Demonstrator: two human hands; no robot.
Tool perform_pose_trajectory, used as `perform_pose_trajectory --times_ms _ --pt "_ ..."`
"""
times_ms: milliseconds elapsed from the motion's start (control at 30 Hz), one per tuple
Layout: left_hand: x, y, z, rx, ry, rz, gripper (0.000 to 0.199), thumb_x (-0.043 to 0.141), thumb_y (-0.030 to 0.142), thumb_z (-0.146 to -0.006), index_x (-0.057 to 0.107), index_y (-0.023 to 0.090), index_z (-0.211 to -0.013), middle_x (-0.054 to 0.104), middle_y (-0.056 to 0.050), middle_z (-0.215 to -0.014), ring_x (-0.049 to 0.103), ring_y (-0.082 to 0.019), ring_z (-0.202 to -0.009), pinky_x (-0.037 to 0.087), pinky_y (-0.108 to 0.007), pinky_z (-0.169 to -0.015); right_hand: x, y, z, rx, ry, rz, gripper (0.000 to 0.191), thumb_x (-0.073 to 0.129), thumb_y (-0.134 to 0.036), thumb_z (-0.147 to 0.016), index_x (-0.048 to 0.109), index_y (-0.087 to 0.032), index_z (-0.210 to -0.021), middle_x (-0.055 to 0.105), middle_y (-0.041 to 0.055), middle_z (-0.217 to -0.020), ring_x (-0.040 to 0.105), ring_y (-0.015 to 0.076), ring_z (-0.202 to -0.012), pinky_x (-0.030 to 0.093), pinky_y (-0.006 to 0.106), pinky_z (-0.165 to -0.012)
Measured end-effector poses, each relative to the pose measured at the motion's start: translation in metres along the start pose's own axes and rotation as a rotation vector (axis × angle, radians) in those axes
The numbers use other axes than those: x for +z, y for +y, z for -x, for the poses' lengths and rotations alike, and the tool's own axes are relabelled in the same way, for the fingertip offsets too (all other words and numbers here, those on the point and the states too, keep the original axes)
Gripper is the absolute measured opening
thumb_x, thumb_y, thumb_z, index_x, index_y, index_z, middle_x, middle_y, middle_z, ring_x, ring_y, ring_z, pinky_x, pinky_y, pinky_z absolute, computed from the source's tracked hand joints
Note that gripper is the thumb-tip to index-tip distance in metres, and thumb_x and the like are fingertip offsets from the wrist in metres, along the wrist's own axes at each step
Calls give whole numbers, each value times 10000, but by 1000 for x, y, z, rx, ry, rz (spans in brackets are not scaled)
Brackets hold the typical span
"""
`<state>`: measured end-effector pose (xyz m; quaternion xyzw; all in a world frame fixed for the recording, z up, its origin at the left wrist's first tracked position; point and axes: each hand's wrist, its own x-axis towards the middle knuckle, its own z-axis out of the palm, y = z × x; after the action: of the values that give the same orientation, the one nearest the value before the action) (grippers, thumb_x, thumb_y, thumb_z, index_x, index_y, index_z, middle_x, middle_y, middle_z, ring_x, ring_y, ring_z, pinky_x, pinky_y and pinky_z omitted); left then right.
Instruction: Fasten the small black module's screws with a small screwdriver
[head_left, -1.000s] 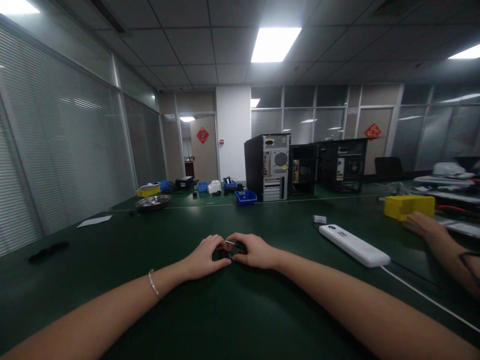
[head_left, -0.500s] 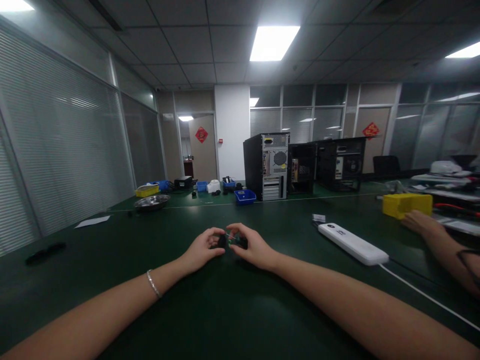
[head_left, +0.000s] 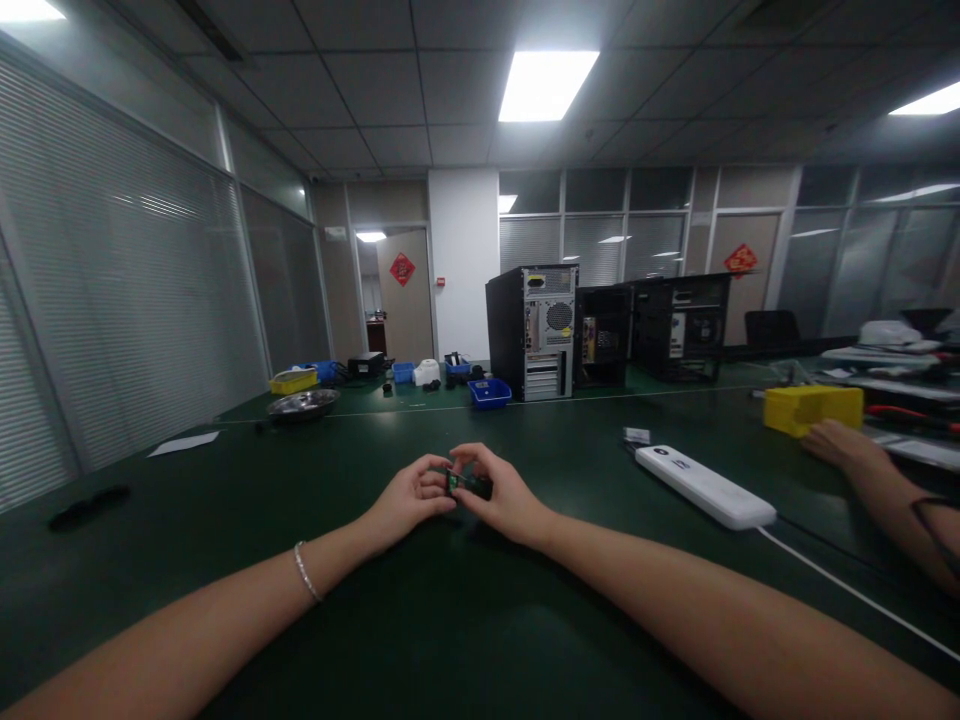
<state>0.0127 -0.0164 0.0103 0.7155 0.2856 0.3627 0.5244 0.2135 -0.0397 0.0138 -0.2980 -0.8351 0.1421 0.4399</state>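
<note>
Both hands meet over the middle of the green table point(head_left: 480, 620). A small dark part with a bit of green point(head_left: 454, 482) lies between the fingertips. My left hand point(head_left: 411, 495) has its fingers closed on the left side of this part. From the right, my right hand point(head_left: 504, 495) pinches a small black piece point(head_left: 476, 486) that touches or nearly touches the green bit. The pieces are too small to name, and fingers hide some of them. A bracelet point(head_left: 306, 572) circles my left wrist.
A white power strip point(head_left: 705, 487) lies to the right, its cord running to the right edge. Another person's hand point(head_left: 840, 440) is at a yellow bin point(head_left: 814, 408). Further back stand computer cases point(head_left: 532, 330), a blue bin point(head_left: 490, 393) and a metal dish point(head_left: 303, 403).
The dark parts in my two hands have come closer together, and the part at my left fingertips has turned so its green side shows. The other person's hand stays at the yellow bin.
</note>
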Motion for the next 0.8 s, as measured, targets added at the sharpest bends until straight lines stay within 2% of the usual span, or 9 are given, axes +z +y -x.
perform_pose_trajectory --times_ms 167,367,533,800 --pt "2 2 0 19 46 0 316 665 100 -846 581 150 -1146 682 -40 -1010 678 -215 -884 548 -440 -834 2 1 1 1 18 39 295 585 -280 -953 549 -172 -1226 631 73 -1128 653 216 -909 552 407 -783" --pt "5 12 3 22 109 13 275 700 141 -809 606 160 -1067 709 -44 -993 675 -228 -958 518 -428 -897 2 4 1 -13 22 73 286 581 -277 -955 556 -175 -1221 626 78 -1156 645 229 -957 540 427 -818" --pt "7 16 4 14 120 59 256 714 179 -785 606 180 -1017 725 -36 -965 688 -234 -949 524 -402 -877 2 1 1 -36 -7 74 287 581 -277 -956 556 -177 -1223 631 77 -1149 649 225 -948 544 422 -813" --pt "3 8 2 8 99 122 355 713 181 -799 607 171 -1137 738 -80 -1048 679 -256 -1004 518 -406 -881 2 -2 1 -44 -2 78 293 578 -284 -957 547 -177 -1228 635 72 -1123 655 207 -889 552 399 -776"
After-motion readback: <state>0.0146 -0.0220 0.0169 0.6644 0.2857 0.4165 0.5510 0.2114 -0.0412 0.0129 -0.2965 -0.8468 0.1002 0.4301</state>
